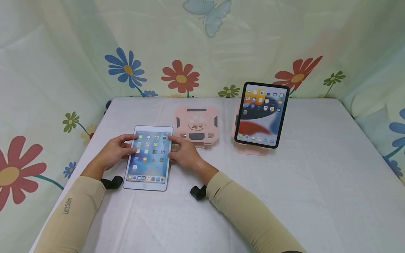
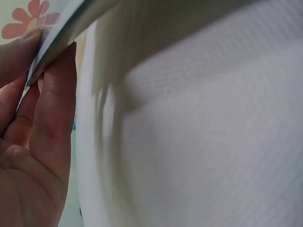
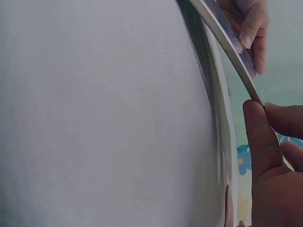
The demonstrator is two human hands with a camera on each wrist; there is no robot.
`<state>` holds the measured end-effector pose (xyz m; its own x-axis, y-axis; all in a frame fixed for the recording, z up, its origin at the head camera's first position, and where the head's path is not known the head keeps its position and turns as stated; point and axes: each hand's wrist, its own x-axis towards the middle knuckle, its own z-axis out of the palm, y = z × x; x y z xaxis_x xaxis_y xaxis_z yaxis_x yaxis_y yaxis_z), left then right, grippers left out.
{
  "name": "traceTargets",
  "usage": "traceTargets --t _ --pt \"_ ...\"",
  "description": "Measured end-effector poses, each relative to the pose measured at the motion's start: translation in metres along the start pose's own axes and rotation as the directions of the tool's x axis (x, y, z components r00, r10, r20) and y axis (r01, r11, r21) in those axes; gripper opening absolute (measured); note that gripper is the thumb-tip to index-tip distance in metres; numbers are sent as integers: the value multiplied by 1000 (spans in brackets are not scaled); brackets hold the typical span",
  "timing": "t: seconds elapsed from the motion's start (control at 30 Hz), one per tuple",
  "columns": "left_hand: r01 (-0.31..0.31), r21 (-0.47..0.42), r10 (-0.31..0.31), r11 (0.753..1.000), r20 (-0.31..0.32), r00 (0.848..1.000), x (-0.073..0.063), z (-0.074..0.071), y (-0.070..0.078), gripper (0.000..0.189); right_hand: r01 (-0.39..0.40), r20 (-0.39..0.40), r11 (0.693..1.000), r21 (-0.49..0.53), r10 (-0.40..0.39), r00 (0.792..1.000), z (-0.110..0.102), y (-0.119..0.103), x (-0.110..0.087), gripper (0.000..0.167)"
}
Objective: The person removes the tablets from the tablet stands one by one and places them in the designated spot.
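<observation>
Table edge (image 1: 96,131) is seen left, tablecloth (image 1: 316,203) spread wide right of the white tablet (image 1: 148,167), its sides pinched by left hand (image 1: 111,153) and right hand (image 1: 187,154)!

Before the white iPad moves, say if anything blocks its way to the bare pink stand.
Nothing visible stands between the white iPad and the bare pink stand except the right hand, which grips the iPad's right edge near the stand's lower left corner.
</observation>
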<state>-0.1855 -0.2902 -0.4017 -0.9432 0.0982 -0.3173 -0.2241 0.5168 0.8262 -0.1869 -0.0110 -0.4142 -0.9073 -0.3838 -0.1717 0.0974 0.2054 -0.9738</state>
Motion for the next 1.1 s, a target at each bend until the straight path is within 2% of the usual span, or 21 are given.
traceTargets --t 0.4,0.77,1.1 --pt "7 -17 -7 1000 5 1000 -4 -5 -5 61 2 2 1000 14 -2 1000 8 4 0 65" --pt "22 15 -23 1000 6 1000 -6 -5 -7 60 3 -4 999 38 -2 1000 11 4 -1 62" --pt "3 51 -5 999 31 1000 -6 -5 -8 61 12 -11 996 -86 -13 1000 11 3 -1 64"
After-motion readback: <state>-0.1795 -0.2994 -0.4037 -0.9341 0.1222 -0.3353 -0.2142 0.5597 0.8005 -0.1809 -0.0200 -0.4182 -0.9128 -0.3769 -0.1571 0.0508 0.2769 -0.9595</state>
